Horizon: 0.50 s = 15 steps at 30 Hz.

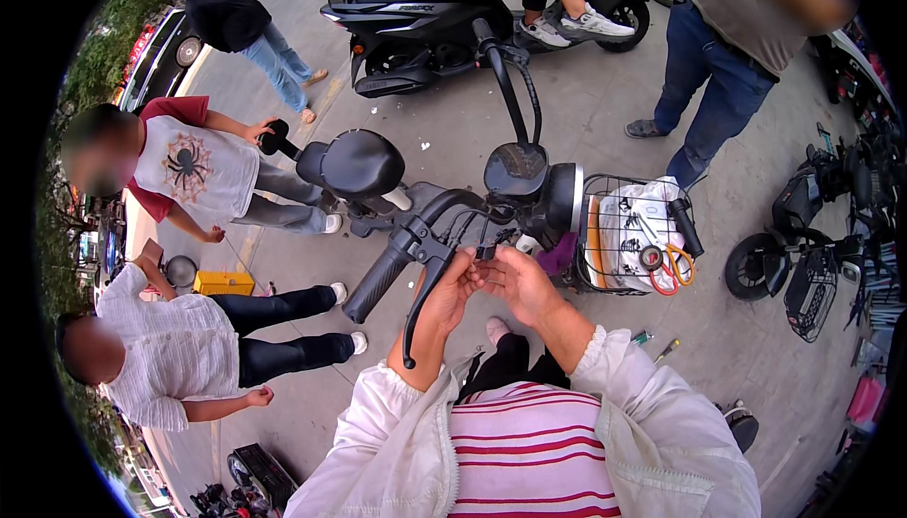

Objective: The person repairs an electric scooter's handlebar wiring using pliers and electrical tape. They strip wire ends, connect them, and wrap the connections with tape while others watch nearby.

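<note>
Below the handlebar of a black electric scooter, my left hand [453, 288] and my right hand [520, 282] meet with fingertips pinched together. Between them is a small black piece [486, 253] at the end of thin black cables [463, 222]; its exact kind is too small to tell. Just left of my left hand are the black rubber handlebar grip [380, 278] and the brake lever [422, 315], which slants down past my wrist. Above my right hand sits the dark display housing [516, 170]. My fingers partly hide the piece.
A wire basket [588, 277] at the front holds scissors [673, 271], a tape roll [651, 257] and white bags. Screwdrivers [667, 350] lie on the concrete. People stand left and upper right; someone sits on a black scooter [416, 32]. A yellow toolbox [224, 283] is at left.
</note>
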### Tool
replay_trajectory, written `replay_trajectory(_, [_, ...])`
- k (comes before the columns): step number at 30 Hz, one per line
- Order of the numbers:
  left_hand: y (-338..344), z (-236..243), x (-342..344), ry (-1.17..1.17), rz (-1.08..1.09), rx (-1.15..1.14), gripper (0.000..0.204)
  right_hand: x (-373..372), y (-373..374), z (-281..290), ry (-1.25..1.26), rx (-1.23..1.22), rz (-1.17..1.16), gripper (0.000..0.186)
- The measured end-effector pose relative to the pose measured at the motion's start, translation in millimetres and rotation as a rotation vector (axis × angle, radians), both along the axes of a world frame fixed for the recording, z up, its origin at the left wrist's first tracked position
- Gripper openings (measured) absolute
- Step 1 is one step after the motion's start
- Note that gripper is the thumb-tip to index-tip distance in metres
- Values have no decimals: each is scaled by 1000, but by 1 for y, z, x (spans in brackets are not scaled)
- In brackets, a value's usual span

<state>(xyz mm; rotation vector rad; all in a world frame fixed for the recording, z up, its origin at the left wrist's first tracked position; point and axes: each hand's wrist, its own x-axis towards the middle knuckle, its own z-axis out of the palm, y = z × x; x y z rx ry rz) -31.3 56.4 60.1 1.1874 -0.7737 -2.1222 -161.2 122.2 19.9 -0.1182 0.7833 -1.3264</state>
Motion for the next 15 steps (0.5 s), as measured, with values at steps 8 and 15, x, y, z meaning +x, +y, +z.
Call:
replay_trajectory(8, [0,14,-4,-34,-6,3,10,4,8,23,157,-67,-160,19])
replay_trajectory(15, [3,4,-4,-17,26,-46,6,9,12,31,568,-132,-207,12])
